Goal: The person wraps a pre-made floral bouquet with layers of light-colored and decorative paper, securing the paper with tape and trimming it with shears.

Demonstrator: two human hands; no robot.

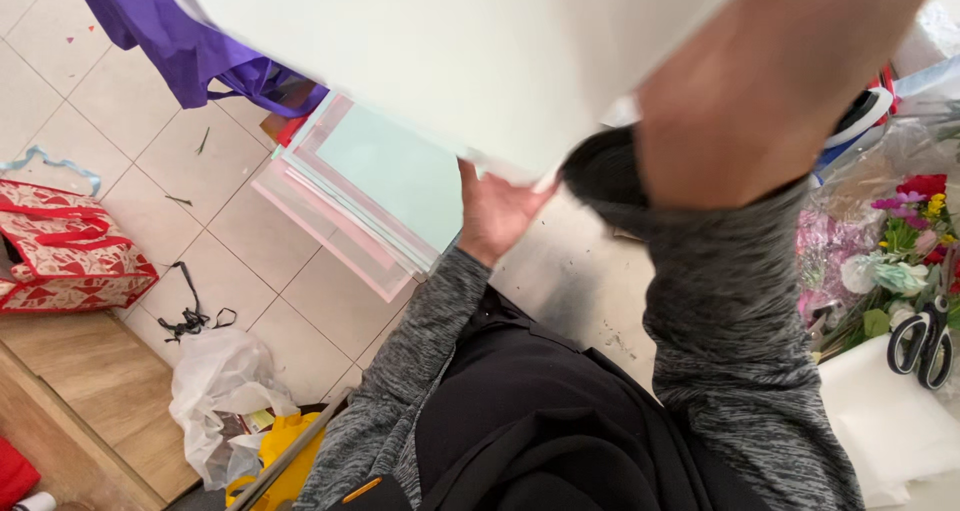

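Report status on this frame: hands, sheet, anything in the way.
Left hand grips the lower edge of the large white sheet. Right hand hidden behind it. Stack of pink and green sheets underneath.

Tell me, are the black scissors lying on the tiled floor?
No, the black scissors rest on white material at the right, beside the flowers.

Single head view, looking steeply down, close over arms.

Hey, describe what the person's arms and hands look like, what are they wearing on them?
Both arms wear long sleeves of a heathered grey and black knit. The left sleeve reaches the wrist; the right sleeve is pushed back, showing a black inner cuff and bare forearm. The left hand is bare, with no glove, ring or watch visible. The right hand is out of view.
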